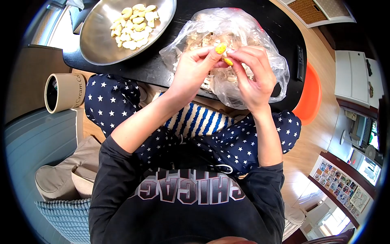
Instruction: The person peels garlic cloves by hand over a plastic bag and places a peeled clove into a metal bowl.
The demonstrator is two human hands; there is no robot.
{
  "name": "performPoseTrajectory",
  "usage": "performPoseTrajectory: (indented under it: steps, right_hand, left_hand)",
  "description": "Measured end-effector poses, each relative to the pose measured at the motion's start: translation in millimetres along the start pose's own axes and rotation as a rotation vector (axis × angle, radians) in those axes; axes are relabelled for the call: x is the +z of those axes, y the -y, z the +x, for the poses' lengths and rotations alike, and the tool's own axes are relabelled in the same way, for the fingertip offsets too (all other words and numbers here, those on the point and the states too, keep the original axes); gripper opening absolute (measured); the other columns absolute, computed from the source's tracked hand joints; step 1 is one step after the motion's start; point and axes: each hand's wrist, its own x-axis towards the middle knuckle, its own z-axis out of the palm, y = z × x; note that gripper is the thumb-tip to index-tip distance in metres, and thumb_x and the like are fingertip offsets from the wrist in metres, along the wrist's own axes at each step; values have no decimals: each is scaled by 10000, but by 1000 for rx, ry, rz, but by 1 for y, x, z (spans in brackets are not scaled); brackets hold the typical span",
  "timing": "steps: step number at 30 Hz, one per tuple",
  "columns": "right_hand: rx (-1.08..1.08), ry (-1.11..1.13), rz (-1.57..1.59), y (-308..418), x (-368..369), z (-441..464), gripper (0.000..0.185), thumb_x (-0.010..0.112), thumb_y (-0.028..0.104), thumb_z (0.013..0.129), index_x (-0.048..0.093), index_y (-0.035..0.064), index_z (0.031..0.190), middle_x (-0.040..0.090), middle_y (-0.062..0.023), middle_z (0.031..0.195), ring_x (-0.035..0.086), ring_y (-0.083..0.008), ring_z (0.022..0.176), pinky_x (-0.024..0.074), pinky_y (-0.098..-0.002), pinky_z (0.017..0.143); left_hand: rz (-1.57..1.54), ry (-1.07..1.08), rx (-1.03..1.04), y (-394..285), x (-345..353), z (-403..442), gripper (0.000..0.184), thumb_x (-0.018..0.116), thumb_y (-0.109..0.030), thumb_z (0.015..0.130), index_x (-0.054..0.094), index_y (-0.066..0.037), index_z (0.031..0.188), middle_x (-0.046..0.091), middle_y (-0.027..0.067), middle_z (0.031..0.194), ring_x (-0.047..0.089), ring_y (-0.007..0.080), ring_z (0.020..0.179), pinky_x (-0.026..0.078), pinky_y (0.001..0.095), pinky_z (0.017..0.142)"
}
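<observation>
Both hands meet above a clear plastic bag [268,49] that holds pale, papery scraps [203,40]. My left hand [195,67] has its fingers pinched together, with a yellow nail on the thumb. Facing it, my right hand [255,73] pinches too, its fingertips touching those of the left. A small whitish piece shows between the fingertips, too small to make out. A metal bowl [95,40] at the upper left holds a pile of pale yellow cloves [134,26].
The black table [154,71] carries the bowl, the bag and a dark remote control [300,63] near its right edge. An orange seat [310,93] is beyond that edge. A cream round container [73,91] stands at the left.
</observation>
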Motion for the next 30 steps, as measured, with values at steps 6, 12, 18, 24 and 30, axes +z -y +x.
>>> performPoseTrajectory:
  steps: [6,12,18,24,30]
  right_hand:
    - [44,29,77,-2,0,-4,253,702,-83,636,648,33,853,615,-62,834,586,-208,786,485,-282,661]
    - [109,-16,95,2,3,-4,245,697,-82,646,649,33,857,618,-58,841,590,-204,793,489,-281,668]
    - [30,12,66,-2,2,-3,242,696,-71,655,660,40,867,624,-52,843,591,-201,798,489,-276,688]
    - [48,-15,78,-1,3,-4,246,702,-78,644,656,39,856,617,-54,828,587,-206,795,485,-284,686]
    - [33,-37,57,-3,5,-6,247,711,-82,620,635,25,830,596,-68,824,574,-218,795,479,-295,680]
  left_hand:
    - [43,-10,-16,-2,0,0,280,537,-245,922,652,4,975,656,46,852,591,68,801,453,213,779]
    - [65,-25,-26,-3,-2,0,277,552,-247,914,655,5,960,653,39,829,591,66,788,453,212,774]
    - [110,2,-39,-5,-2,-1,234,527,-197,925,628,8,975,635,34,889,581,48,765,462,162,715]
    - [68,-33,-48,-6,-1,-2,254,572,-230,902,658,6,943,650,36,810,588,60,760,457,206,757]
    - [72,-21,-64,-4,-3,-2,248,561,-224,908,656,1,948,651,38,822,590,60,769,453,205,762]
